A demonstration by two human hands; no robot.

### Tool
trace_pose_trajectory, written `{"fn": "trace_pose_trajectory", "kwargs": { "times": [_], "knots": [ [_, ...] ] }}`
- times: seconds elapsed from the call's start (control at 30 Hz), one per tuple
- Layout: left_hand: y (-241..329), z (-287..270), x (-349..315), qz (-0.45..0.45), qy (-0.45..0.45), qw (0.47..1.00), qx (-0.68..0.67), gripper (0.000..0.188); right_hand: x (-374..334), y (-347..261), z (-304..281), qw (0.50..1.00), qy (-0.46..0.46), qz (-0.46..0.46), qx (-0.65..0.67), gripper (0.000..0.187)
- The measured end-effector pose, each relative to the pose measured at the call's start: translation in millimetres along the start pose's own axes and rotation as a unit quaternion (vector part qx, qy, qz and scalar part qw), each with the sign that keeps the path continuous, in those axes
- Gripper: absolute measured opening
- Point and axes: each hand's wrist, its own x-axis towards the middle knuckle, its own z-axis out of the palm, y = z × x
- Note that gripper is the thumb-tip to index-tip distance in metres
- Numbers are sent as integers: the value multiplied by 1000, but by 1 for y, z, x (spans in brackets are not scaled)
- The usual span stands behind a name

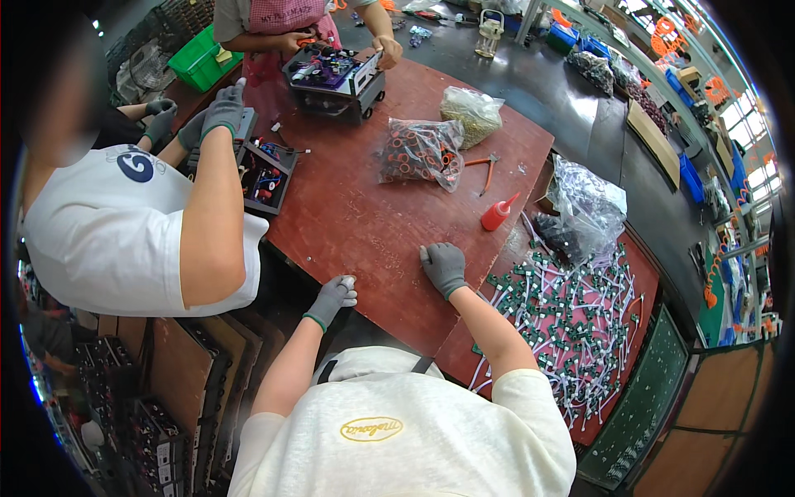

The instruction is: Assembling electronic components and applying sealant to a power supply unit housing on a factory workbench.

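Note:
My left hand [333, 301], in a grey glove with a green cuff, is at the near edge of the red-brown table [356, 232]. Its fingers are curled in and nothing shows in them. On the tabletop rests my right hand [444, 268], gloved alike and closed like a fist, with no object visible in it. Beyond it to the right stands a red squeeze bottle [498, 213] with a pointed tip. Further off lie pliers [485, 170] with orange handles and a clear bag of orange-and-black ring parts [421, 154].
Many small green circuit boards with white leads [563, 331] spread at right, below a crumpled plastic bag [584, 199]. A co-worker at left reaches over an open black case [267, 176]. Another across the table handles a black device [335, 83]. A second filled bag [472, 114] lies beyond the rings.

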Motion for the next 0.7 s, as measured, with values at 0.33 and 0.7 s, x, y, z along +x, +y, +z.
{"fn": "trace_pose_trajectory", "kwargs": {
  "times": [0.33,0.7],
  "knots": [
    [0,3,-6,28,-2,999,-20,29,1,-2,-3,1000,17,-15,-3,27],
    [2,2,-3,4,-16,1000,8,28,-1,0,2,1000,20,-16,-8,27]
  ]
}}
